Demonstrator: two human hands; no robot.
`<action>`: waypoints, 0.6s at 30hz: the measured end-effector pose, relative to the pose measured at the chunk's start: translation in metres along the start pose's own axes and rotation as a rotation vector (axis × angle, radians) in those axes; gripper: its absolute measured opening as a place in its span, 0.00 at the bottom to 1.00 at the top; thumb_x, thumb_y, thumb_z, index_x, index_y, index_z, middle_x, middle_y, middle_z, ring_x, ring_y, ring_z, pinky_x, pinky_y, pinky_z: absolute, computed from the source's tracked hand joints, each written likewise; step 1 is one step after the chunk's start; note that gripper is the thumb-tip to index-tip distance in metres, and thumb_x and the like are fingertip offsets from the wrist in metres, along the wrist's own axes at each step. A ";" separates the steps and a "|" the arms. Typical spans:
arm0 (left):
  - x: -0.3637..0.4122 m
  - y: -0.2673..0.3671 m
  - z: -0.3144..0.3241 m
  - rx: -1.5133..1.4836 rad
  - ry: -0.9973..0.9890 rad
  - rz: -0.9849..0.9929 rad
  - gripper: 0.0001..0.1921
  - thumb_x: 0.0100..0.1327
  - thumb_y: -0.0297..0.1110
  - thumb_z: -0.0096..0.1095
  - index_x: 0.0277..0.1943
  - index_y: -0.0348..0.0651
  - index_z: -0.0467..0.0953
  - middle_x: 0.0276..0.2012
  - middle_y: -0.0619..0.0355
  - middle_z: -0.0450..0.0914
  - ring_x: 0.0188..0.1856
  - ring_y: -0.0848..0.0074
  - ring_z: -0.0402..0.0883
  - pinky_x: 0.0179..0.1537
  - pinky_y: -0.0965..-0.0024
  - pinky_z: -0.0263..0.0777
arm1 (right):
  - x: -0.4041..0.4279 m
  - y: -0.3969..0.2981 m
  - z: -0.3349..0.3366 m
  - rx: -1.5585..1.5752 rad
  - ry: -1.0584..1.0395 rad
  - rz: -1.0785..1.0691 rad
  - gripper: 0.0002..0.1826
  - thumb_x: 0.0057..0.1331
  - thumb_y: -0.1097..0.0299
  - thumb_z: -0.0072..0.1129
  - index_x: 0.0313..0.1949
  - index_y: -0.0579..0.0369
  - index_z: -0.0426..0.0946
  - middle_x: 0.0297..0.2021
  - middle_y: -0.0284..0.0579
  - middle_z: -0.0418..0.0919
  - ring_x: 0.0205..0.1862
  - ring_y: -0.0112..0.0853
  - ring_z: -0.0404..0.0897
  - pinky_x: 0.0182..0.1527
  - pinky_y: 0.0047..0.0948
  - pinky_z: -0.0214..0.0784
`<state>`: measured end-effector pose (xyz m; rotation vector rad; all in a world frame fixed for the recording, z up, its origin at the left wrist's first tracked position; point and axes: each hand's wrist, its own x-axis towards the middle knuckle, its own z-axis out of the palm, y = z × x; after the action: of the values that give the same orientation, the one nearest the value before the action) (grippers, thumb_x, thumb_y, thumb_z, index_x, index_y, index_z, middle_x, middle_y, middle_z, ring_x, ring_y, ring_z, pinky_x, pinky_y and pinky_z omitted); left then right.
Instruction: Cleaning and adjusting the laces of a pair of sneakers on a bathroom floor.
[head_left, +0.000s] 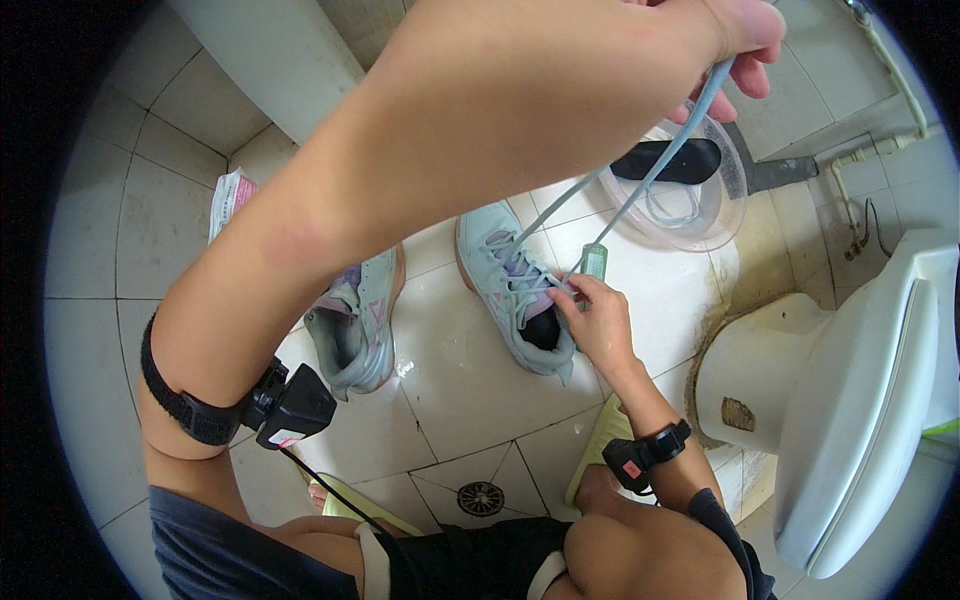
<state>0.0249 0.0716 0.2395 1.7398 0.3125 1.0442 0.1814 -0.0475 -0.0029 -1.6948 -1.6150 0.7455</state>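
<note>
A pale blue sneaker (487, 247) with a lilac tongue stands on the wet tile floor, partly laced. Raised high at the upper right, my left hand (724, 56) grips a light blue shoelace (660, 161), pulled up from the shoe in two strands. My right hand (600, 322) pinches the lace at the upper eyelets, beside the shoe's opening. The matching sneaker (367, 322), with no lace visible in its eyelets, rests to the left, partly hidden by my left forearm.
A clear plastic basin (731, 217) holds a black insole (675, 161) and a pale lace. A green translucent object (595, 261) lies beside the shoe. The toilet (772, 367) stands right; a floor drain (481, 498) lies near my feet. A printed packet (231, 196) is left.
</note>
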 end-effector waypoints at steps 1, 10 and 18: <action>0.000 0.000 0.001 0.005 0.008 0.006 0.14 0.75 0.36 0.51 0.43 0.31 0.78 0.35 0.57 0.83 0.36 0.82 0.81 0.40 0.78 0.75 | -0.002 0.001 0.002 -0.001 -0.001 0.002 0.13 0.62 0.67 0.67 0.42 0.63 0.81 0.36 0.55 0.83 0.35 0.46 0.84 0.36 0.35 0.76; -0.007 0.012 -0.008 0.032 0.226 0.033 0.14 0.75 0.37 0.50 0.44 0.33 0.77 0.36 0.56 0.83 0.37 0.79 0.82 0.40 0.77 0.76 | -0.011 0.004 0.006 -0.004 0.079 0.060 0.12 0.63 0.66 0.66 0.40 0.64 0.83 0.34 0.56 0.83 0.32 0.46 0.85 0.35 0.34 0.76; -0.002 0.019 -0.007 0.116 0.574 0.041 0.14 0.75 0.38 0.50 0.44 0.34 0.76 0.37 0.55 0.83 0.37 0.77 0.83 0.41 0.76 0.77 | -0.010 0.008 0.008 -0.113 0.068 -0.059 0.10 0.62 0.67 0.65 0.37 0.63 0.83 0.31 0.56 0.82 0.30 0.50 0.82 0.34 0.39 0.75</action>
<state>0.0135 0.0664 0.2550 1.5195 0.7083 1.5738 0.1794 -0.0572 -0.0142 -1.7239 -1.6803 0.5714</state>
